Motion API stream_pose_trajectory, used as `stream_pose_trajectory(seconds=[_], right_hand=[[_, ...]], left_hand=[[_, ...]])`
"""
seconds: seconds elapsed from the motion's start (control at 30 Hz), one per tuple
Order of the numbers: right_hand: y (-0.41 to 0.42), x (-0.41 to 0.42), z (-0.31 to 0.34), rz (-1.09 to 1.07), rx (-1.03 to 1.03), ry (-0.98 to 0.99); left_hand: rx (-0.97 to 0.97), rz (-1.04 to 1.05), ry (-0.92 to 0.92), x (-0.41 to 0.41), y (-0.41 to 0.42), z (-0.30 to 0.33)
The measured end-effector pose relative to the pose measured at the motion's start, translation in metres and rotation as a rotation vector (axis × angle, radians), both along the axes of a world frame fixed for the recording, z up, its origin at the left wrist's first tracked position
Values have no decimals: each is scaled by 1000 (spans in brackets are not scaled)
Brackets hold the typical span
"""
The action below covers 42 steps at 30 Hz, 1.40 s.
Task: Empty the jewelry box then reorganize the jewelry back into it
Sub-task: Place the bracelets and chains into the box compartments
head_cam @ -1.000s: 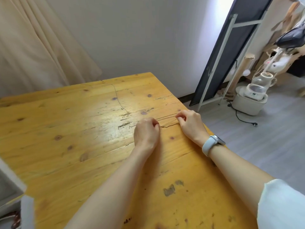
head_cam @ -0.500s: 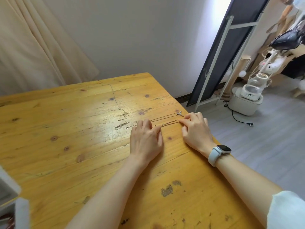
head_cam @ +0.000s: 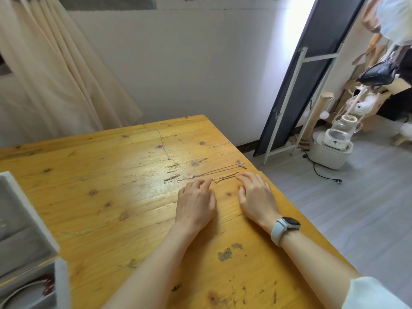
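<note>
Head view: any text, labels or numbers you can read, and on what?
None can be read.
Watch on the right wrist: face dark, nothing legible.
White appliance on the floor: front panel marks too small to read.
Jewelry box, necklaces, table: no lettering visible.

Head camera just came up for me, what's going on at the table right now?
A person is laying thin chain necklaces out straight on the wooden table. The left hand and right hand lie flat with their fingertips at the nearer chain, neither gripping it. One chain ends in a small pendant near the table's right edge. The jewelry box sits open at the left edge, with red beads in it.
</note>
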State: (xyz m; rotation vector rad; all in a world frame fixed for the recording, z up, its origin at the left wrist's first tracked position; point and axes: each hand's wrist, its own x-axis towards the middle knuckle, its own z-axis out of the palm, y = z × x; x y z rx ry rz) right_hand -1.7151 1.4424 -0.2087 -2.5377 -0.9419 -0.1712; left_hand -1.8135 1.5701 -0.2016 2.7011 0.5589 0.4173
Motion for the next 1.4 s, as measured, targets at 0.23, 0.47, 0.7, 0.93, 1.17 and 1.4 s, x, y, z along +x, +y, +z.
stream_pose_trajectory(seconds=[0.23,0.47,0.7,0.93,1.17,1.4], right_hand=[[-7,-93,21,177,206,191],[-18,-221,36,437,323,372],[-28,-324,19,754,190,374],[-3,-374,19,891,-61,259],[3,-386,12,831,-52,181],[1,-365,12,807,51,278]], left_hand=[[16,68,-161,-99,-3,47],[45,224,-180,-243,-13,55],[-70,492,-206,-389,-26,33],[-41,593,-204,-444,-43,6],[-41,512,-166,-448,-47,0],[-24,354,-137,-434,-55,-2]])
